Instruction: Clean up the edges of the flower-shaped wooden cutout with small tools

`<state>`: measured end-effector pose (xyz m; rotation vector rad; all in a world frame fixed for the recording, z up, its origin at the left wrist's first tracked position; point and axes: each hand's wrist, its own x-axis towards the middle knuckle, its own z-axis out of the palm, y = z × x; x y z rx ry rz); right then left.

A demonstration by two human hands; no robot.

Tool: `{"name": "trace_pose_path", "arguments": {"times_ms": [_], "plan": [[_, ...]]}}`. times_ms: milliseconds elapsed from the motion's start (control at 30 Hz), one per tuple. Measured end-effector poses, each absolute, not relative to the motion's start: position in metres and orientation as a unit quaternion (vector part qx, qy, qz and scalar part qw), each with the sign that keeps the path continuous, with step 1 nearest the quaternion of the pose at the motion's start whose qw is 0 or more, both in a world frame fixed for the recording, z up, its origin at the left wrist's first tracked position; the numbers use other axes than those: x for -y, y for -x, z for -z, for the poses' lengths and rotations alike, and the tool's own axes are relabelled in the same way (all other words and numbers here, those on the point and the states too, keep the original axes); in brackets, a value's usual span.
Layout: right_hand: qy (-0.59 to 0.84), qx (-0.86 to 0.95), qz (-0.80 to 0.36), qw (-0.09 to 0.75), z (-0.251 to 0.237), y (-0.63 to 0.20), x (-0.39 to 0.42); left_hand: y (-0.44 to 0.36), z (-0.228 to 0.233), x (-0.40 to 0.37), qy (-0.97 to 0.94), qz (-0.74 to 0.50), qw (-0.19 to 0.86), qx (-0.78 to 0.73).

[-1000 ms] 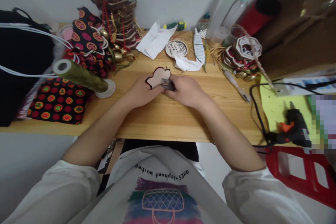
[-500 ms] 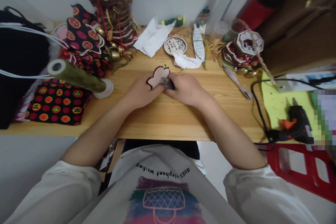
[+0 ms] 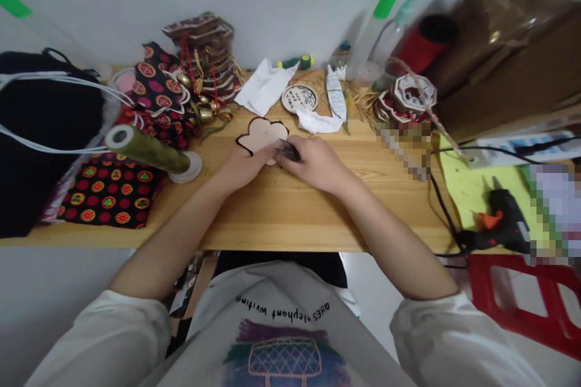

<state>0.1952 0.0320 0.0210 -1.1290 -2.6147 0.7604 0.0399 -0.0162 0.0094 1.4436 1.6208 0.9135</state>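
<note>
My left hand (image 3: 239,164) pinches the lower edge of a pale, lobed cutout piece (image 3: 262,135) with a dark border, held just above the wooden table (image 3: 290,211). Pressed against it from the right, my right hand (image 3: 318,163) grips small metal snips (image 3: 287,149) whose blades meet the piece's lower right edge. Both forearms rest over the table's front edge.
A green thread spool (image 3: 149,151) lies left over patterned black-red fabric (image 3: 109,190). Stacked ornaments with bells (image 3: 204,63) and white tissue (image 3: 265,86) sit behind. A round printed disc (image 3: 299,97), more ornaments (image 3: 411,97), a black glue gun (image 3: 502,224) on a yellow mat and a red stool (image 3: 526,296) are right.
The cutout has been turned and now lies flatter and further left in my left hand. The camera tilted, shifting the scene down and slightly left; both hands stay together.
</note>
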Motion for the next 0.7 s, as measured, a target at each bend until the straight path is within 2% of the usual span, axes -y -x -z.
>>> {"name": "trace_pose_path", "arguments": {"times_ms": [167, 267, 333, 400, 500, 600, 700], "plan": [[0.369, 0.783, -0.424, 0.267, -0.018, -0.193, -0.034, -0.045, -0.013, 0.016, -0.384, -0.509, 0.518, -0.570], [0.370, 0.663, -0.568, 0.317, -0.016, -0.191, -0.035, -0.048, -0.014, 0.017, -0.319, -0.542, 0.588, -0.508], [0.361, 0.597, -0.622, 0.354, -0.015, -0.190, -0.037, -0.048, -0.013, 0.017, -0.310, -0.545, 0.612, -0.482], [0.339, 0.578, -0.614, 0.417, -0.014, -0.190, -0.040, -0.048, -0.011, 0.017, -0.316, -0.544, 0.623, -0.465], [0.326, 0.613, -0.526, 0.491, -0.008, -0.190, -0.046, -0.046, -0.011, 0.016, -0.315, -0.549, 0.630, -0.449], [0.343, 0.655, -0.473, 0.479, 0.001, -0.190, -0.050, -0.044, -0.013, 0.014, -0.280, -0.565, 0.639, -0.441], [0.351, 0.657, -0.500, 0.442, 0.007, -0.188, -0.050, -0.042, -0.015, 0.011, -0.216, -0.588, 0.647, -0.435]]}}
